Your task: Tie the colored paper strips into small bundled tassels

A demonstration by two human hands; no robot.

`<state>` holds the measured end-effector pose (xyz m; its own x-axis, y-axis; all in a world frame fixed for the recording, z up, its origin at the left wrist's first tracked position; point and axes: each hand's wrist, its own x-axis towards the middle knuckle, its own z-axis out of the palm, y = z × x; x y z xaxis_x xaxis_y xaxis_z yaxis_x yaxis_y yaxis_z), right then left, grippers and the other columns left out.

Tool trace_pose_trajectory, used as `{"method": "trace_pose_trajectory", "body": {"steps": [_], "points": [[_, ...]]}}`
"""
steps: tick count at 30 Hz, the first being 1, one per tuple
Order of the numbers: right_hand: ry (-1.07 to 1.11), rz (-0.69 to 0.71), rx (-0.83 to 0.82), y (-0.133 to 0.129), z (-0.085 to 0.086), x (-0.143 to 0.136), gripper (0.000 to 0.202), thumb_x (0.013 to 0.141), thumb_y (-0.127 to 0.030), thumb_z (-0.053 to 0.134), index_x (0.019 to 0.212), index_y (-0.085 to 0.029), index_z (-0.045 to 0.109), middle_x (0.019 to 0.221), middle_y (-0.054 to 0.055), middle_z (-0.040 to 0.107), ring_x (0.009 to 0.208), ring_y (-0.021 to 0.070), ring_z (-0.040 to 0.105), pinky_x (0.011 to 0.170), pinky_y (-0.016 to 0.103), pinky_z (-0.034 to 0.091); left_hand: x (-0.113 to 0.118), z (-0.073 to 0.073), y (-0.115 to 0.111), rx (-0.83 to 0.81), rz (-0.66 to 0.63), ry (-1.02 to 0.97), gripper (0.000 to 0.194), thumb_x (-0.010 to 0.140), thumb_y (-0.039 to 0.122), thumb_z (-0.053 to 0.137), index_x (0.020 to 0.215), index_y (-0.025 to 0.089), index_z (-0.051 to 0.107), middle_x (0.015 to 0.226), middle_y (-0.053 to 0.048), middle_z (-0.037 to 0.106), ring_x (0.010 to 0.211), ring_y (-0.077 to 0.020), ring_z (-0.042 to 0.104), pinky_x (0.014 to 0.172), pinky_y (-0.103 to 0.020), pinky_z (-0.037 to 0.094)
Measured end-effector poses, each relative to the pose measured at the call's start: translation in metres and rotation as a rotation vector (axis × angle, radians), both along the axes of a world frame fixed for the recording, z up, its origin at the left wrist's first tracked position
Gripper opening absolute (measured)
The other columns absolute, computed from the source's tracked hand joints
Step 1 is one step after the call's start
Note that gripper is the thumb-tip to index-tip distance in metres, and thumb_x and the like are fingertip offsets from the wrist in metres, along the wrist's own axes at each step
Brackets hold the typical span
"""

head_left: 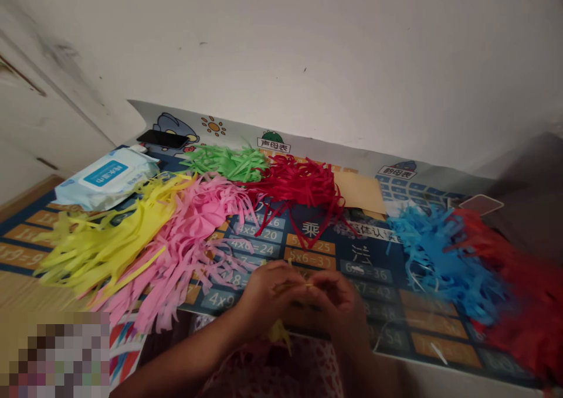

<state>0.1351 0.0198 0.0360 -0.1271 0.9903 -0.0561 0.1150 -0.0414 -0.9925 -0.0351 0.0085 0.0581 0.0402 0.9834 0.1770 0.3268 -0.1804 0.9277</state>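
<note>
"Bare forearms (189, 351) come nearest, at the bottom of the frame — what are the hands up to?"

"Left hand (266, 289) and right hand (345, 301) meet at lower centre, both pinching a thin yellow strip (309, 285) between their fingertips."

"All of it visible?"

"No, fingers hide most. More yellow material (280, 332) shows just below the left hand; I cannot tell whether it's the same piece."

"And around them?"

"Blue mat (382, 254) underneath, printed with sums. Yellow fringe (118, 234) and pink fringe (197, 222) overlap at left; green fringe (229, 162) touches red fringe (299, 181) at upper centre."

"Right side?"

"Blue fringe (448, 248) against a blurred, darker red bundle (523, 295)."

"Upper left?"

"Wipes pack (105, 178) — black phone (162, 139) just behind it."
</note>
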Motion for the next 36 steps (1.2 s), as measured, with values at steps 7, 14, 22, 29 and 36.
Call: {"method": "trace_pose_trajectory", "body": {"steps": [7,14,22,29,36], "points": [[0.197,0.028,-0.177,-0.001,-0.005,-0.001,0.012,0.068,-0.029,0.075,0.073,-0.02,0.07,0.069,0.001,0.068,0.063,0.0159,0.062,0.059,0.024,0.048,-0.003,0.0,0.002,-0.11,-0.025,-0.063,0.018,0.069,0.027,0.08,0.084,0.019,0.074,0.075,-0.001,0.073,0.067,-0.014,0.066,0.063,-0.02,0.048],[-0.013,0.006,0.114,-0.006,0.005,0.002,0.009,0.079,-0.026,0.067,0.073,-0.023,0.072,0.076,0.001,0.07,0.074,0.017,0.064,0.069,0.025,0.05,-0.005,-0.005,0.003,0.129,-0.037,0.032,0.015,0.078,0.033,0.073,0.078,0.018,0.073,0.077,-0.004,0.071,0.07,-0.0143,0.066,0.064,-0.022,0.05],[-0.089,-0.017,0.271,-0.012,0.005,0.001,0.007,0.082,-0.024,0.066,0.076,-0.024,0.072,0.08,0.001,0.071,0.078,0.0168,0.066,0.073,0.025,0.05,-0.003,-0.003,0.001,0.494,-0.048,0.193,0.008,0.087,0.022,0.062,0.081,0.023,0.067,0.079,0.002,0.073,0.076,-0.0122,0.068,0.102,-0.035,0.041],[-0.126,-0.037,0.346,-0.012,0.01,0.001,0.008,0.081,-0.02,0.065,0.075,-0.023,0.069,0.076,0.0,0.07,0.073,0.0155,0.065,0.068,0.023,0.049,-0.001,-0.006,0.0,0.443,-0.079,0.221,0.004,0.086,0.021,0.063,0.083,0.022,0.065,0.08,0.002,0.073,0.075,-0.0126,0.069,0.099,-0.033,0.044],[-0.186,-0.003,0.322,-0.011,0.013,0.0,0.01,0.082,-0.021,0.063,0.075,-0.023,0.069,0.075,0.0,0.069,0.073,0.0158,0.064,0.07,0.025,0.048,0.01,-0.015,0.003,0.081,-0.114,0.317,0.01,0.079,0.025,0.059,0.07,0.023,0.064,0.067,0.001,0.068,0.063,-0.0164,0.065,0.059,-0.024,0.048]]}}
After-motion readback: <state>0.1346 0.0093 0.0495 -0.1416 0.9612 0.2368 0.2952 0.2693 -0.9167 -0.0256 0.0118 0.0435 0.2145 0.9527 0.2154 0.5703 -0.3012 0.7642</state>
